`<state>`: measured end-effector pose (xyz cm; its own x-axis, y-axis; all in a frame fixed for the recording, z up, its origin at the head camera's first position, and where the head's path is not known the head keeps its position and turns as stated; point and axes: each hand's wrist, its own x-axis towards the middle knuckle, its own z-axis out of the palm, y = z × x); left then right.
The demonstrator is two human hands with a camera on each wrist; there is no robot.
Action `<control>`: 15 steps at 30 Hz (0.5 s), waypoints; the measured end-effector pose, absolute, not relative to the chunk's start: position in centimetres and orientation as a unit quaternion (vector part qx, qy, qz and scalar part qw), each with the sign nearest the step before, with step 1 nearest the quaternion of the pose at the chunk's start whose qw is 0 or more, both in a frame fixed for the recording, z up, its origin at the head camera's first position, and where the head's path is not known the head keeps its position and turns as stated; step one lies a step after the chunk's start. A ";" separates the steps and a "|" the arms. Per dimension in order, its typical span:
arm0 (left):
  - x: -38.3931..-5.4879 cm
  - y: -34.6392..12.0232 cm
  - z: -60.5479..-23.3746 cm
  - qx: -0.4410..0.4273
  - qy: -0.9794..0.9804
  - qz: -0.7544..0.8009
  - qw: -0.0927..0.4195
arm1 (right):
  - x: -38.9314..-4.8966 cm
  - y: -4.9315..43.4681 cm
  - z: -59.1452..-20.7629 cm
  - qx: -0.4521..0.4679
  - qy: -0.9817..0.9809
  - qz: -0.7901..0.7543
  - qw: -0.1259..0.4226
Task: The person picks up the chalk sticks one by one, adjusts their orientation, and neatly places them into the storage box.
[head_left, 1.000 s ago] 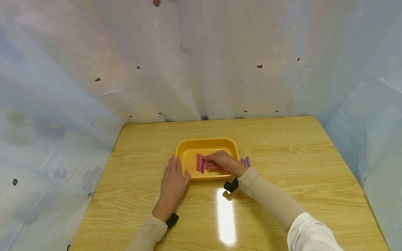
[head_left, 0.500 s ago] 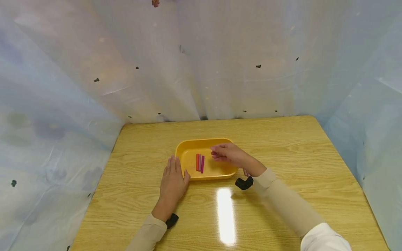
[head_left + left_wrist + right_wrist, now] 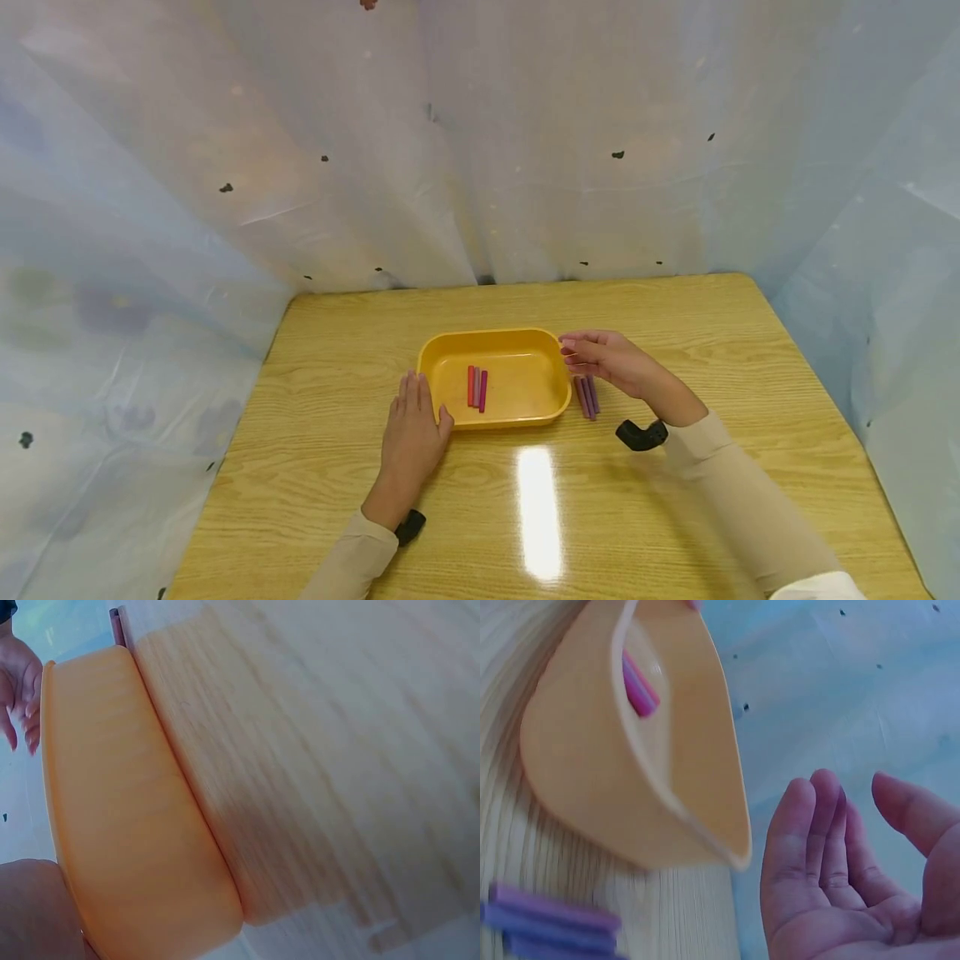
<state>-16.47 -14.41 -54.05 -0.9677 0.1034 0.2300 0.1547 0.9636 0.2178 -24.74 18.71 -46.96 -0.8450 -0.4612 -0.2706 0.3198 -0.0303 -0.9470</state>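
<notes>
A yellow tray stands on the table. On its floor, left of the middle, lie three chalk-like sticks side by side: red, mauve and magenta. My left hand rests against the tray's left end, fingers straight, thumb at the front rim. Over the right rim hovers my right hand; the right wrist view shows its fingers and thumb apart with nothing between them. Just below it, outside the tray, several purple sticks lie together on the table.
The wood-grain table carries a bright light reflection in front of the tray. Pale sheeting hangs behind the table and along both sides. A black wrist camera sits under the right wrist.
My right hand has left the sticks in the tray, lifting and moving right past the right rim. The purple sticks outside show more fully. My left hand has stayed in place.
</notes>
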 end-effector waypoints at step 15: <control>-16.3 -14.5 -54.0 -0.064 -0.985 -0.117 0.110 | -24.1 23.3 -48.2 -0.015 0.710 -0.660 0.246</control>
